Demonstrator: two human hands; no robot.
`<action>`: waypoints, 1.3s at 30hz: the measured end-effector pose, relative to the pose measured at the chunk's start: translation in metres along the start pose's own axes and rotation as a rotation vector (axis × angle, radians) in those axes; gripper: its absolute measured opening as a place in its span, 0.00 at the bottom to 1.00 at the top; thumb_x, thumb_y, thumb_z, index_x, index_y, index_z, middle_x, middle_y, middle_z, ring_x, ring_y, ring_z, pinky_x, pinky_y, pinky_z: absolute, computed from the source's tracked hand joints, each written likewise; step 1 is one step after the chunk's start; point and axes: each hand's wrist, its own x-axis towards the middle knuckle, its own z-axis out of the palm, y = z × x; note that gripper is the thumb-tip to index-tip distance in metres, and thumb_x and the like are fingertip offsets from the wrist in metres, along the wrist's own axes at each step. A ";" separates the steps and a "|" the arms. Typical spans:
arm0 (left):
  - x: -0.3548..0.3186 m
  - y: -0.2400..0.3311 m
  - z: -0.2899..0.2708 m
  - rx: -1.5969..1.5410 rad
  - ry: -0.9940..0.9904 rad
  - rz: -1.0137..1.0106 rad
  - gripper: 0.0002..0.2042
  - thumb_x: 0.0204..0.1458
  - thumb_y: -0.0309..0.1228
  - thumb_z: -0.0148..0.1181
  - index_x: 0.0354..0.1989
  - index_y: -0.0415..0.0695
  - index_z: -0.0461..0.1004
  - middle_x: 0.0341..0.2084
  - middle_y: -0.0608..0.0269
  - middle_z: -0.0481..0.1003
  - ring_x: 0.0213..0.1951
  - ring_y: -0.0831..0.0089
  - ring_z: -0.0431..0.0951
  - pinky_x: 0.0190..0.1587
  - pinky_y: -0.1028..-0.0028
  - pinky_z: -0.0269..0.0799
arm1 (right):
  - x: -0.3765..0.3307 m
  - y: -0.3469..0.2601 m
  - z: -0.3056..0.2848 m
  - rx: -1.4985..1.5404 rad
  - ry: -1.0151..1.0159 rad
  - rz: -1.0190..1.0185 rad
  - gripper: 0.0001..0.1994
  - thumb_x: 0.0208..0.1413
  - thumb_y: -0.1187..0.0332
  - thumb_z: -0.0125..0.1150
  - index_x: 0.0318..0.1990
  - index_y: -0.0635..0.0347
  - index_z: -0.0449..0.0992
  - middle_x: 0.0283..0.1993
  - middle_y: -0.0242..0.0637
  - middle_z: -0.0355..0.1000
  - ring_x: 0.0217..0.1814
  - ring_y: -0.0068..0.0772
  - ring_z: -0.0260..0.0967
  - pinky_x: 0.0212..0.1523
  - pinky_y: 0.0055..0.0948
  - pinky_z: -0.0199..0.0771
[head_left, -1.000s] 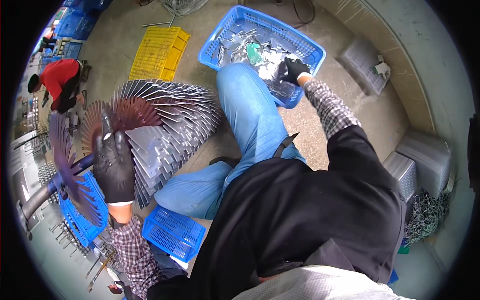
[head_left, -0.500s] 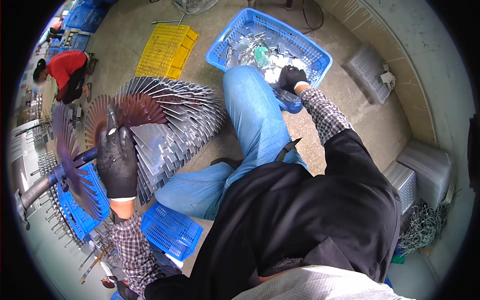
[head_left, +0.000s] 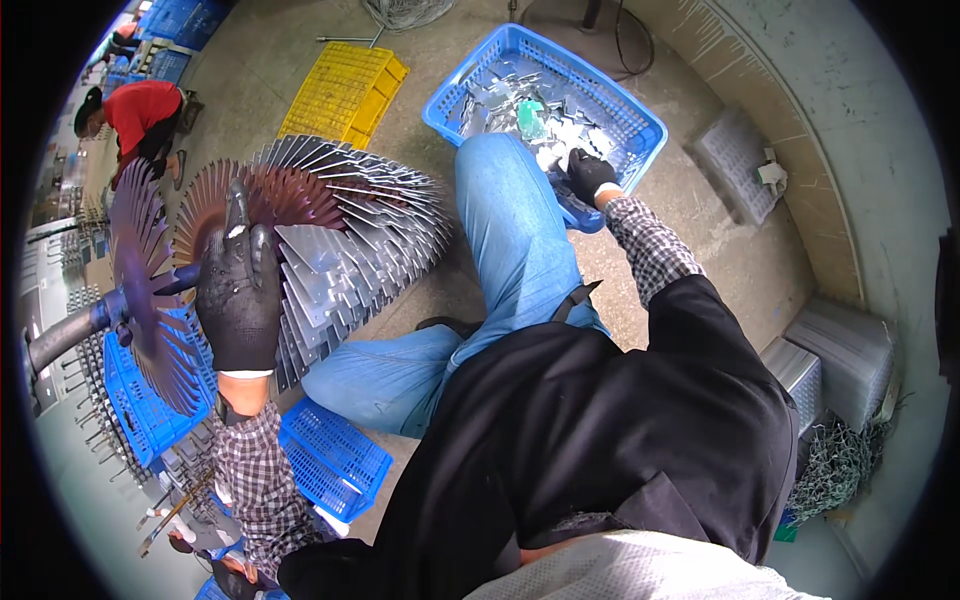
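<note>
My left hand [head_left: 238, 290], in a black glove, lies against a large round rack of fanned metal fins [head_left: 355, 235]. Its index finger stretches up along the purple-brown fins, and I see nothing held in it. A separate purple finned disc [head_left: 148, 285] sits on the same metal shaft [head_left: 75, 335], left of this hand. My right hand [head_left: 588, 175], also black-gloved, is at the near right side of a blue basket [head_left: 645, 160]. Its fingers curl down by the flat silver metal plates [head_left: 555, 135] inside; whatever they grip is hidden. A green piece [head_left: 531, 120] lies among the plates.
A yellow crate [head_left: 345, 95] stands beyond the rack. One blue basket [head_left: 335, 460] sits by my left knee, another [head_left: 150, 395] under the shaft. Stacked clear trays [head_left: 840, 350] and tangled wire [head_left: 840, 465] are at right. A person in red [head_left: 140, 115] bends over at far left.
My right hand has drawn back slightly toward me along the basket's near side. My left hand stays against the rack. The whole view has shifted a little.
</note>
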 end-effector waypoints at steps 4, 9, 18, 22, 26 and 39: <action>0.003 0.004 -0.001 -0.053 -0.001 -0.068 0.24 0.72 0.34 0.57 0.75 0.47 0.71 0.40 0.52 0.80 0.34 0.56 0.78 0.38 0.60 0.75 | -0.010 0.030 -0.014 0.126 0.039 -0.054 0.26 0.67 0.49 0.59 0.61 0.61 0.76 0.52 0.50 0.84 0.46 0.58 0.83 0.46 0.49 0.81; -0.011 -0.013 0.016 0.049 0.031 0.003 0.24 0.73 0.36 0.56 0.75 0.46 0.70 0.39 0.52 0.79 0.34 0.56 0.78 0.38 0.59 0.74 | -0.019 0.036 -0.060 0.342 0.035 0.134 0.25 0.70 0.48 0.58 0.61 0.59 0.80 0.51 0.49 0.84 0.45 0.53 0.84 0.46 0.46 0.81; -0.013 -0.002 0.006 -0.099 0.071 -0.117 0.24 0.71 0.35 0.59 0.73 0.43 0.72 0.47 0.51 0.80 0.42 0.54 0.80 0.48 0.62 0.76 | -0.003 0.021 -0.170 1.729 0.329 0.396 0.22 0.74 0.50 0.58 0.63 0.55 0.81 0.47 0.38 0.85 0.43 0.41 0.84 0.50 0.40 0.83; -0.015 0.011 -0.010 -0.119 0.105 -0.088 0.25 0.71 0.39 0.59 0.75 0.47 0.70 0.49 0.50 0.80 0.42 0.51 0.80 0.50 0.59 0.76 | 0.003 -0.021 -0.204 2.206 0.044 0.180 0.19 0.75 0.56 0.58 0.66 0.52 0.78 0.43 0.37 0.83 0.44 0.43 0.83 0.53 0.43 0.82; -0.007 0.022 -0.034 -0.378 -0.018 -0.158 0.24 0.65 0.37 0.68 0.69 0.48 0.77 0.46 0.60 0.79 0.43 0.62 0.79 0.48 0.65 0.73 | -0.011 -0.119 -0.239 2.595 -0.468 -0.046 0.17 0.74 0.61 0.58 0.66 0.49 0.76 0.37 0.37 0.79 0.43 0.45 0.82 0.53 0.45 0.81; 0.002 0.017 -0.042 -0.349 0.045 0.276 0.18 0.63 0.40 0.65 0.57 0.45 0.81 0.52 0.56 0.78 0.51 0.56 0.77 0.56 0.58 0.70 | -0.067 -0.223 -0.363 1.688 -0.429 -0.465 0.23 0.75 0.61 0.57 0.72 0.60 0.72 0.49 0.44 0.83 0.48 0.36 0.81 0.50 0.38 0.80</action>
